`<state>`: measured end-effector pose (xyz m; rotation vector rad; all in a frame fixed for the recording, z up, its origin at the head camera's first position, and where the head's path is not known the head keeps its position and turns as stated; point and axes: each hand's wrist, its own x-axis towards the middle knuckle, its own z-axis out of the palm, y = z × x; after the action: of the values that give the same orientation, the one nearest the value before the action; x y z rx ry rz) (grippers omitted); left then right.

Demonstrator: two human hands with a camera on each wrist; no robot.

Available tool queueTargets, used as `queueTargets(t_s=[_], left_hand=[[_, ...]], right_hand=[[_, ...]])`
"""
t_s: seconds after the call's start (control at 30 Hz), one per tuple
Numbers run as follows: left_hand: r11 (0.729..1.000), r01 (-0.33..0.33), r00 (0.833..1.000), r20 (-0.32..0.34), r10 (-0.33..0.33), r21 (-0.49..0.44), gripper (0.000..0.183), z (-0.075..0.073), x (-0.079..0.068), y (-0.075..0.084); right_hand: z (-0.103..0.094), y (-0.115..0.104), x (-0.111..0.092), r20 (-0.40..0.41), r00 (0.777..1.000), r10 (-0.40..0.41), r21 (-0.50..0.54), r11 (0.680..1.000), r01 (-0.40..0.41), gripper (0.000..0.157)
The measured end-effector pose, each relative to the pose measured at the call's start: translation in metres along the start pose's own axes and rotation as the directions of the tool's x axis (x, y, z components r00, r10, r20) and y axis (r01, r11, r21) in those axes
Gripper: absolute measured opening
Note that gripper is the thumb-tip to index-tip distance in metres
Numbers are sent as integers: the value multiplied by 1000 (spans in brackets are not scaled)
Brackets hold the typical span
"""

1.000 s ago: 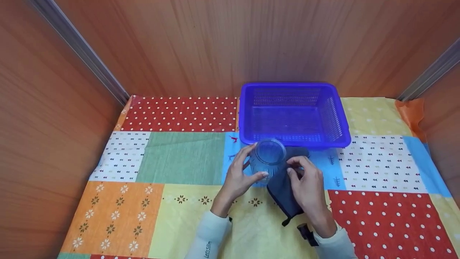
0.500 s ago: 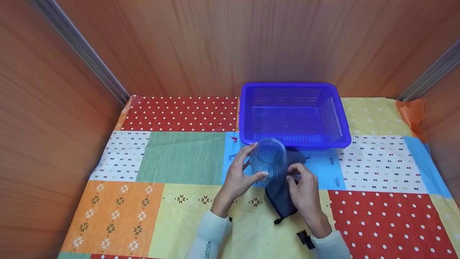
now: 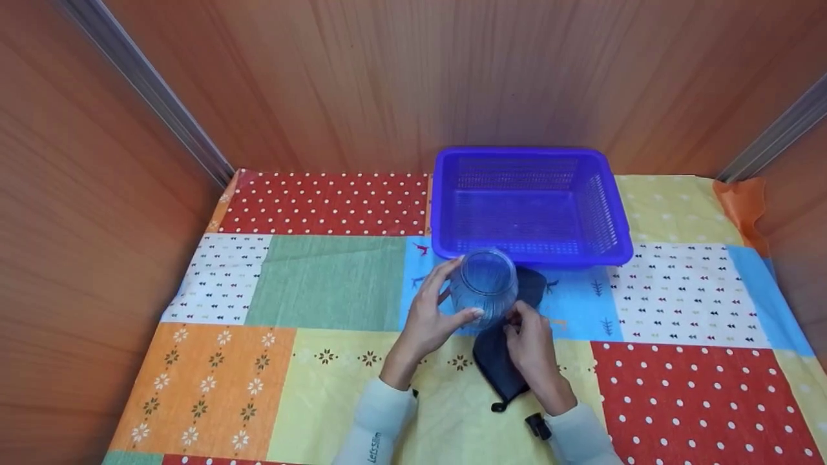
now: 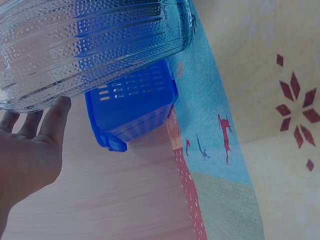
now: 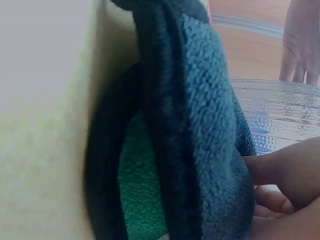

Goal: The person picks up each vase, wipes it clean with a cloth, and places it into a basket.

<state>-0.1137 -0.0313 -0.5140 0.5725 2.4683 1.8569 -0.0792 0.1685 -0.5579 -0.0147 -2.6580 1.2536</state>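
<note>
A clear glass jar (image 3: 483, 298) with ribbed, pebbled sides stands near the front of the basket. My left hand (image 3: 428, 321) grips it from the left, thumb across the near side; the left wrist view shows the fingers against the textured glass (image 4: 100, 52). On the jar's right, my right hand (image 3: 533, 352) pinches a dark grey cloth (image 3: 494, 363) with black edging and a small loop at its near corner. Up close in the right wrist view, the cloth (image 5: 212, 115) is fuzzy and folded, with green showing inside. Part of it lies hidden behind the jar.
Behind the jar is a purple-blue plastic basket (image 3: 435, 213) with slotted walls and nothing inside. A patchwork-print tablecloth (image 3: 336, 284) covers the table. Wood-grain panels (image 3: 362, 84) enclose the back and both sides.
My right hand has moved left and nearer to me, pulling the cloth along closer against the jar. The left hand and jar have stayed almost still.
</note>
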Motion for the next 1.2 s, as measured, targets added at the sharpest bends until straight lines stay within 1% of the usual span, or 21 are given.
queueTargets(t_s=[0.13, 0.27, 0.37, 0.5, 0.63, 0.83, 1.0, 1.2], left_hand=[[1000, -5, 1000, 1, 5, -1, 83, 0, 0, -1], [1000, 3, 1000, 4, -3, 1, 84, 1, 0, 0], [1000, 9, 1000, 3, -9, 2, 83, 1, 1, 1], [1000, 20, 1000, 2, -20, 3, 83, 1, 0, 2], [1000, 29, 1000, 2, -29, -3, 83, 1, 0, 1], [999, 45, 999, 5, -45, -11, 84, 1, 1, 2], [999, 48, 999, 3, -48, -10, 84, 1, 1, 1], [999, 50, 999, 2, -50, -10, 84, 1, 1, 0]], right_hand=[[-1, 0, 0, 4, 1000, 14, 15, 1000, -14, 19], [-5, -1, -1, 3, 1000, 31, 30, 999, -31, 19], [-10, -5, -1, -11, 1000, 27, 46, 999, -26, 18], [-20, -12, -1, -38, 999, 21, 76, 997, -18, 18], [-31, -22, -1, -50, 998, 41, 119, 992, -35, 17], [-49, -41, -1, -54, 996, 73, 207, 977, -61, 14], [-60, -58, -1, -77, 996, 50, 234, 972, -30, 15], [-67, -75, 1, -98, 995, 5, 206, 978, 15, 17]])
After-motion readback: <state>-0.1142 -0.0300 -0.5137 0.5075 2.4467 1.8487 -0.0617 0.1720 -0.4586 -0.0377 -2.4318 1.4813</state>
